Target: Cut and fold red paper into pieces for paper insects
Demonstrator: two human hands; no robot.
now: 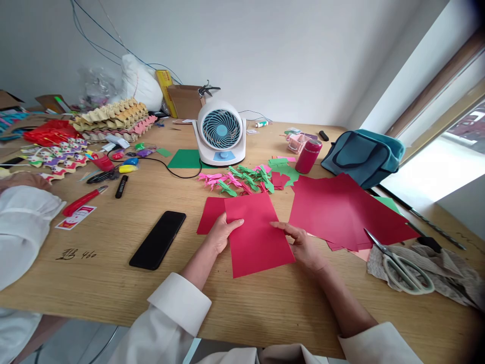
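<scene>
A red sheet of paper (259,242) is held up over the table in front of me. My left hand (224,231) grips its left edge, thumb on top and the other fingers hidden beneath. At the right edge my right hand (299,242) has its index finger laid on the sheet, while its remaining fingers are partly hidden under the paper. Behind the left hand lies another red piece of paper (209,215). Just beyond the sheet sits a pile of green, pink and red paper cutouts (246,178).
Large red sheets (329,207) lie at right, with scissors (403,268) on a grey cloth (450,268). A red bottle (308,156) and blue bag (366,154) stand behind. A white fan (222,129) is at the back. A phone (158,240) and another person's sleeve (25,227) are left.
</scene>
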